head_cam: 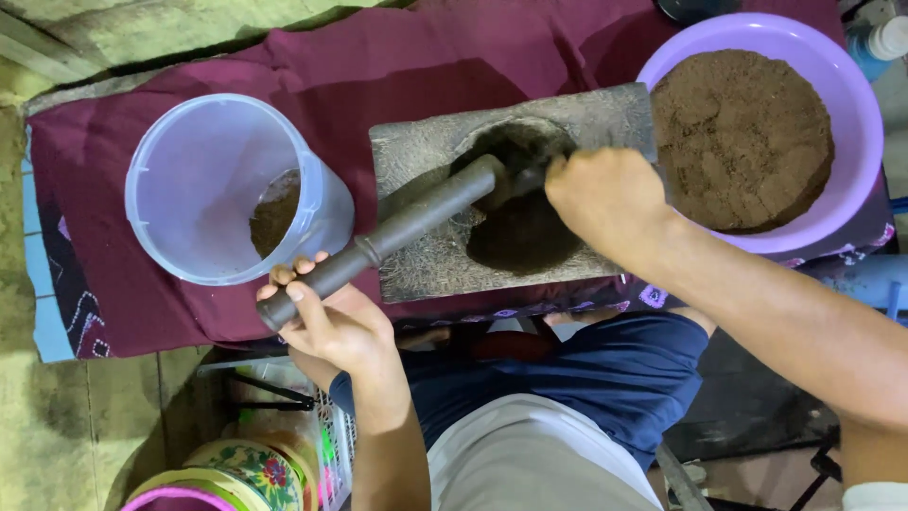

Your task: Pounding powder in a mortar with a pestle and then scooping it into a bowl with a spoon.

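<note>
My left hand (331,322) grips the near end of a dark stone pestle (397,232), which slants up to the right into the hollow of a grey stone mortar slab (416,151). Dark brown powder (525,237) fills the hollow. My right hand (605,194) is down at the hollow's right side, fingers closed around a small dark tool whose shape is hidden by the hand. A tilted clear plastic tub (218,189) left of the slab holds a little brown powder. A purple bowl (865,151) at the right is full of brown powder.
Everything rests on a maroon cloth (378,57) over a low surface. My legs in blue and grey shorts are below. Colourful round tins (236,473) and a wire rack sit on the floor at lower left. A bottle stands at the top right corner.
</note>
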